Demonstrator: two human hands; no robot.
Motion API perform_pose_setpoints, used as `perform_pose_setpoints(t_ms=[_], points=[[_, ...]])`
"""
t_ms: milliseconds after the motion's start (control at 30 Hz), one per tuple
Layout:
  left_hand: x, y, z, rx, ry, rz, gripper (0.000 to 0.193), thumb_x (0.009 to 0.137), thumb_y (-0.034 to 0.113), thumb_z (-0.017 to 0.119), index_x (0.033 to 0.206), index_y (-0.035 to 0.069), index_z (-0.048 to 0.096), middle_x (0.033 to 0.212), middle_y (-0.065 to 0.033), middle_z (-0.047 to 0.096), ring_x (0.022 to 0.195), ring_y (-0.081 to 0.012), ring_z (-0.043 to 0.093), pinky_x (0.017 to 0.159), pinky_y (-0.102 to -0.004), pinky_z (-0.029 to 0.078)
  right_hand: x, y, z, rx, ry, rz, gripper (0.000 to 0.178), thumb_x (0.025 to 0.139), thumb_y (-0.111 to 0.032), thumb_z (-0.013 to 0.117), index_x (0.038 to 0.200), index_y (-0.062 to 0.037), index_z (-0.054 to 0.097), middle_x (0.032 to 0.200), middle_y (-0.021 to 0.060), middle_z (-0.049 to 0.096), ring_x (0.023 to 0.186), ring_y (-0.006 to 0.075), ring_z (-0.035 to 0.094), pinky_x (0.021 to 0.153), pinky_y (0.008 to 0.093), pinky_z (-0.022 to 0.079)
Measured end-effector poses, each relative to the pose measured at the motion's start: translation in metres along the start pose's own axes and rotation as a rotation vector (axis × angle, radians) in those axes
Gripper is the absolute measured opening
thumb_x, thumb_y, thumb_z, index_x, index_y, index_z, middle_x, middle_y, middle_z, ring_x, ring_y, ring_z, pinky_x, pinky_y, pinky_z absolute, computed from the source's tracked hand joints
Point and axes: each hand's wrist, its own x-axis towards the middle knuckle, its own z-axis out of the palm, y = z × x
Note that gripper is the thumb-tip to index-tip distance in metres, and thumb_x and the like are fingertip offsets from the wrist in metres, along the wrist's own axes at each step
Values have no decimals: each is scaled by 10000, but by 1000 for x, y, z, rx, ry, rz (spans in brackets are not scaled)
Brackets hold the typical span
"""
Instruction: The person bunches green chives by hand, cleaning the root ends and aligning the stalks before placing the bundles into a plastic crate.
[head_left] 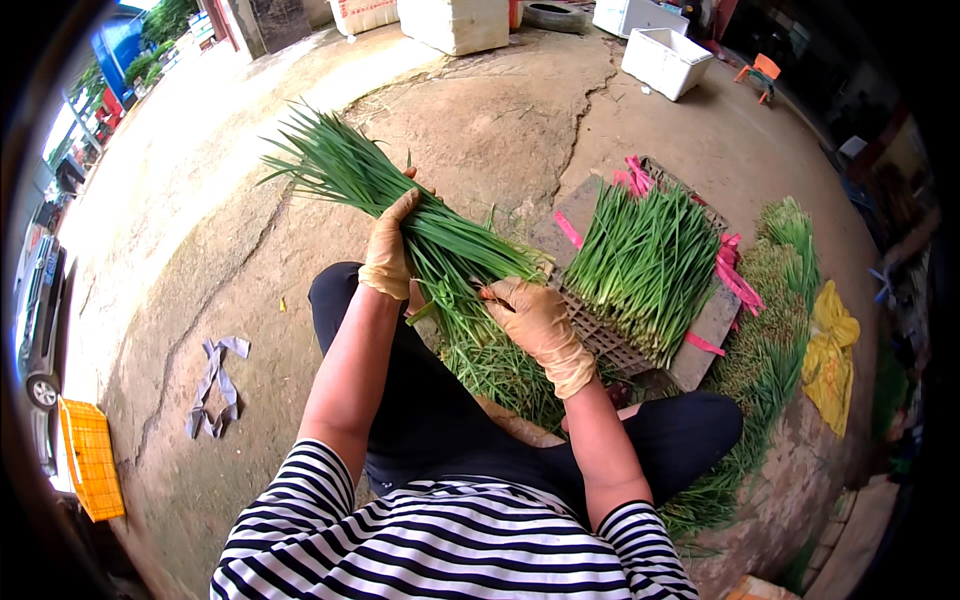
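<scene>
A bundle of long green chives (440,226) lies across my lap area, its leaf tips pointing to the far left and its pale ends to the right. My left hand (392,240), in a tan rubber glove, is wrapped round the middle of the bundle. At the bundle's lower edge near the pale ends, my gloved right hand (530,322) has its fingers closed, and what they pinch is partly hidden. Loose trimmings (500,375) lie heaped between my legs. To the right, a neat pile of chives (645,262) rests on an upturned-looking plastic crate (607,340) with pink strips.
More chives (775,300) are heaped on the ground at the right, beside a yellow plastic bag (831,357). Grey cloth strips (215,388) and a yellow crate (90,458) lie left. White foam boxes (667,62), a tire (553,17) and an orange stool (760,75) stand farther off.
</scene>
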Motion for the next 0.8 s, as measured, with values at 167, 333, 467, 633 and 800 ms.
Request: perform_pose_setpoints(t_ms=[167,333,467,633,800], points=[[-7,2,14,103,-66,10,482,781,93,593,1231,74,423,869,-79,578,813,-193,579,742,-327,494,-3,2,12,52,128,69,158,699,-56,631,856,-58,617,836,84,594,713,272,589,617,330,473],[-12,-8,28,243,-121,36,542,744,76,629,1230,17,397,823,-96,595,767,-201,594,706,-316,493,5,1,26,105,204,40,165,688,-30,632,851,-30,605,800,86,585,696,260,585,630,316,469],[-8,1,20,200,-58,28,515,746,79,626,1214,26,418,827,-101,596,753,-206,596,691,-327,499,-3,7,9,744,-167,392,136,765,-92,665,848,-4,603,736,-13,588,669,74,513,601,227,427],[4,8,1,120,91,97,440,774,71,596,1193,41,467,838,-89,592,777,-209,595,707,-324,499,-43,32,-26,849,-242,598,138,765,-152,688,826,-70,596,694,-61,541,563,13,436,487,167,347],[11,6,-2,125,209,136,384,772,35,590,1147,30,505,852,-107,605,761,-218,603,685,-321,504,-85,63,-28,302,-240,738,187,771,-175,680,846,-35,581,691,-14,555,533,41,460,477,181,364]])
